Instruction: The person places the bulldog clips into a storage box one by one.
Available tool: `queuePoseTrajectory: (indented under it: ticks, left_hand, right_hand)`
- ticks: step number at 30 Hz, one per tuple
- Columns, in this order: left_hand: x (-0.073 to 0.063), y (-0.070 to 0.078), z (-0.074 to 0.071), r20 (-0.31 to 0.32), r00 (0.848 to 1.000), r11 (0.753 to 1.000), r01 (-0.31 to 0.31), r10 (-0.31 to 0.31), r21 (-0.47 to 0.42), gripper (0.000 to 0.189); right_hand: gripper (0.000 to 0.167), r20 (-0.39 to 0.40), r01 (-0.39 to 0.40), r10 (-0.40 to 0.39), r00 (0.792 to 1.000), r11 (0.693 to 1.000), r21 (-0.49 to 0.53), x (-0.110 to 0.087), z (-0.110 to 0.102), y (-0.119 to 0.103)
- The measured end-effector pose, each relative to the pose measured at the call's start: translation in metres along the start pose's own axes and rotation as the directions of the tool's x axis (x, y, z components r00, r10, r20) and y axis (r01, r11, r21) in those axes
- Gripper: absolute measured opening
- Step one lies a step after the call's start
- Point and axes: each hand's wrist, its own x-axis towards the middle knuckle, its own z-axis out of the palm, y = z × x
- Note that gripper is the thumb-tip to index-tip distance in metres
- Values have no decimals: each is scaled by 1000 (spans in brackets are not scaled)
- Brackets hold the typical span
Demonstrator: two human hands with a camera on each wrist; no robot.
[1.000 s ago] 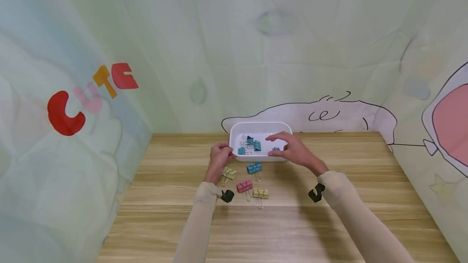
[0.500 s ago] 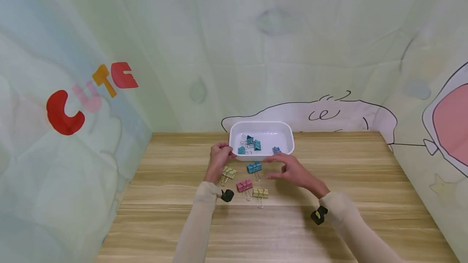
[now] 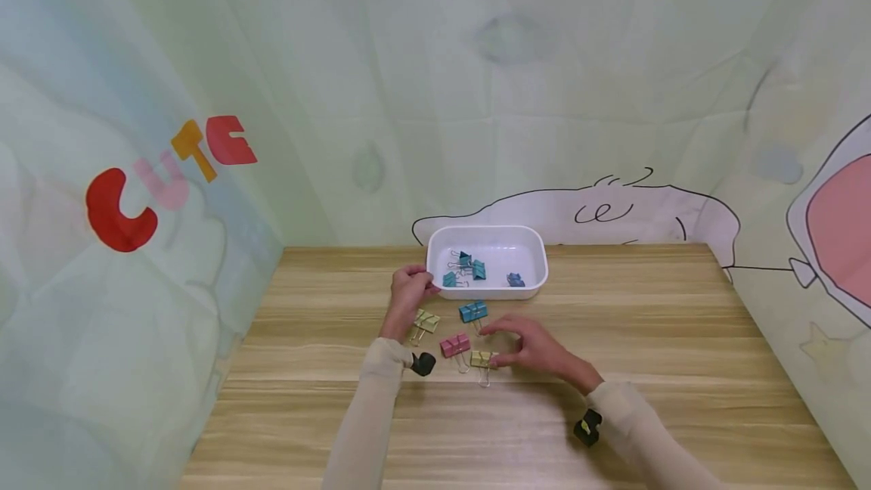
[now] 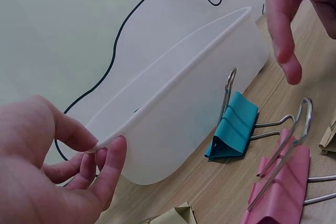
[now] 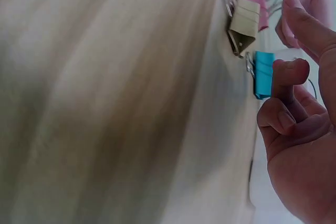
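My left hand [image 3: 410, 295] pinches the near left corner of a white plastic tray [image 4: 173, 114], thumb over the rim and fingers beneath. My right hand [image 3: 531, 344] hangs over the table, thumb and forefinger spread, nothing between them. In the head view its thumb overlaps the edge of a yellow binder clip [image 3: 484, 359]; the forefinger is near the handle of a blue binder clip [image 3: 472, 311]. A pink binder clip [image 3: 454, 345] lies just left of that hand. Another yellow binder clip [image 3: 427, 321] lies beside my left wrist, partly covered by it.
Inside the tray, several teal binder clips [image 3: 479, 271] are grouped at the left, and a darker blue binder clip [image 3: 515, 280] lies at the right. The tray stands at the table's [image 3: 626, 308] back edge, against a printed curtain [image 3: 435, 97].
My right hand has come out of the tray, moving toward me and down to the yellow and blue clips on the table. The left hand keeps its hold on the tray.
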Motion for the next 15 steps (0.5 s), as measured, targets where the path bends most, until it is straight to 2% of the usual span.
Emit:
queuePoseTrajectory:
  ticks: [15]
  left_hand:
    - [-1, 1, 1, -5, 1000, 1000, 6, -6, 11, 39]
  right_hand:
    - [48, 17, -15, 15, 1000, 999, 42, -4, 10, 0]
